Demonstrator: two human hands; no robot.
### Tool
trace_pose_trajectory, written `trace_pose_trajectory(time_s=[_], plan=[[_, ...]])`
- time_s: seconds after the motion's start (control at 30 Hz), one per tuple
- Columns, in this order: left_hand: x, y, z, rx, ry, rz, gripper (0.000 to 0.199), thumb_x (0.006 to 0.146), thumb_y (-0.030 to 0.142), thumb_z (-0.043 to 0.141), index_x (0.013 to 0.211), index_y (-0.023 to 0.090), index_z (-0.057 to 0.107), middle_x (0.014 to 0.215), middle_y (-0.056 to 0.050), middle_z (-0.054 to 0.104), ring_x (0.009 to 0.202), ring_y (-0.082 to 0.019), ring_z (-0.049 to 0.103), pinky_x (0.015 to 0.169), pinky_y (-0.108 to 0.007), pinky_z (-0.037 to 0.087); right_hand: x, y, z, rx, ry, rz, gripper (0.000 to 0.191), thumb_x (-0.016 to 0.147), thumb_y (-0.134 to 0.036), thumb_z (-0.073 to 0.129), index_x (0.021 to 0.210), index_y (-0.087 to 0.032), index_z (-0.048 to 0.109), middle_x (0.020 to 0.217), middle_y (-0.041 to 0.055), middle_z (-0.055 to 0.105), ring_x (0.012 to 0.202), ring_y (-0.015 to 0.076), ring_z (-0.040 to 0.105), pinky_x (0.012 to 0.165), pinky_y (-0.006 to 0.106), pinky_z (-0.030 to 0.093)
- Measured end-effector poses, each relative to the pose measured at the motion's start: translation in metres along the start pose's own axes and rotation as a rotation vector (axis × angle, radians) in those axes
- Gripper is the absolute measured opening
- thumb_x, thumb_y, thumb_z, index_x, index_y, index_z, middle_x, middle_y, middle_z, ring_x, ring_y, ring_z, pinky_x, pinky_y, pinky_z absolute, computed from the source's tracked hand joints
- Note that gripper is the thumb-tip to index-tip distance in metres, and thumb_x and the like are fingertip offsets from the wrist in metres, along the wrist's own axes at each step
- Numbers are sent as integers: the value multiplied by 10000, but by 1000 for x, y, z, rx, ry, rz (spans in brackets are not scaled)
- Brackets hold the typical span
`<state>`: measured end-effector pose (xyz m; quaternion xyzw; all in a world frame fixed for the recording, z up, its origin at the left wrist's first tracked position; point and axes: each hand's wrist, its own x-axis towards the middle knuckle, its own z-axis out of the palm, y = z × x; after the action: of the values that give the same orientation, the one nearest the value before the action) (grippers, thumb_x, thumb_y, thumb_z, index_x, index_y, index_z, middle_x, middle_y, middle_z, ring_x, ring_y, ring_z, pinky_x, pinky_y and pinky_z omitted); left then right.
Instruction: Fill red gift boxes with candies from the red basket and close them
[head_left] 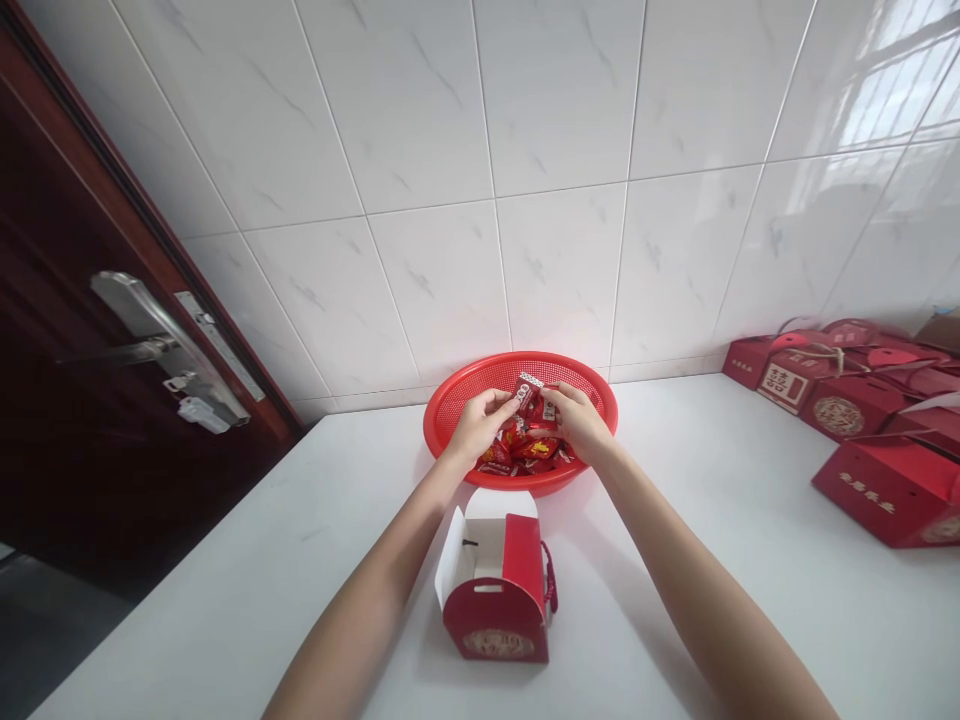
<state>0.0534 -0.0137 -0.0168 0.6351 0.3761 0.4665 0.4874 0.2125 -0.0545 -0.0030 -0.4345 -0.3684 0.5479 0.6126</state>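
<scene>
My left hand (480, 424) is over the basket, thumb and fingers pinched on a small dark red candy packet (526, 388) with white print and a checkered edge. My right hand (582, 422) is closed beside it, with a red candy wrapper (550, 409) showing at its fingertips. Both hands work above a round red plastic basket (451, 380), which holds several red-wrapped candies (537, 450). Nearer to me, between my forearms, a red paper gift box (495, 610) stands upright with its top flaps unfolded and its white inside showing. A dark red cord hangs on its right side.
Several red gift boxes (862, 405), folded up with handles, are grouped at the right on the white table (360, 560). White tiled wall (435, 280) rises behind the basket. To the left is a dark red door (60, 400) with a metal handle and keys.
</scene>
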Motion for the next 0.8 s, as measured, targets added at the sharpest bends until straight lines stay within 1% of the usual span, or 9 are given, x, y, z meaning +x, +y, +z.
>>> trace_pose_trajectory(time_s=[0.1,0.23,0.33,0.4,0.43,0.5,0.6,0.7,0.8], plan=[[-1,0,0,14,-17,-5,422,694,522,815,903,170,714,975,-71,721,944,-237,667,866,-361,507,-3,-2,0,-12,-20,-16,165,736,-282,766,833,-205,658,879,27,684,855,215,683,559,302,640],[-3,4,1,10,-62,-17,434,663,548,823,859,175,719,936,-61,720,934,-235,669,866,-351,520,-7,-3,1,-22,-7,-32,247,673,-277,825,801,-204,627,791,6,665,759,197,669,475,263,594],[2,6,-4,-4,-46,-39,444,717,608,748,860,188,710,967,-70,728,947,-245,681,860,-364,544,-6,-3,1,-7,16,-43,268,665,-302,832,783,-206,611,740,-6,649,726,187,658,476,261,588],[12,6,-13,5,-13,-55,426,765,611,690,871,199,699,982,-76,735,947,-246,691,854,-371,554,-4,-3,0,15,48,-59,291,665,-327,831,760,-212,582,708,-21,622,719,179,649,500,269,601],[19,5,-19,23,4,-62,396,778,587,681,872,203,695,977,-76,738,941,-243,696,854,-370,555,-3,-3,0,28,68,-67,308,664,-340,831,740,-215,560,690,-28,603,713,175,642,513,274,608],[33,1,-32,91,33,-74,295,781,490,708,850,204,687,952,-69,741,917,-228,700,854,-356,547,-1,-2,0,56,113,-81,344,660,-358,830,709,-222,517,675,-39,575,699,166,630,534,281,619],[56,-10,-49,263,34,-105,166,788,329,745,798,181,670,890,-56,729,850,-203,692,841,-348,537,2,-2,0,100,171,-99,328,680,-345,809,719,-227,506,746,-32,610,731,158,639,569,270,631],[77,-23,-58,455,-34,-113,143,877,285,709,840,154,667,939,-49,713,884,-186,672,859,-367,543,3,-2,0,132,213,-107,277,710,-313,782,740,-229,520,837,-17,655,791,160,661,581,249,631],[94,-35,-59,624,-154,-120,166,953,311,646,940,148,672,1018,-54,692,927,-180,658,859,-373,560,3,-1,0,141,232,-101,238,729,-289,765,751,-232,535,855,-8,680,798,169,681,571,249,628]])
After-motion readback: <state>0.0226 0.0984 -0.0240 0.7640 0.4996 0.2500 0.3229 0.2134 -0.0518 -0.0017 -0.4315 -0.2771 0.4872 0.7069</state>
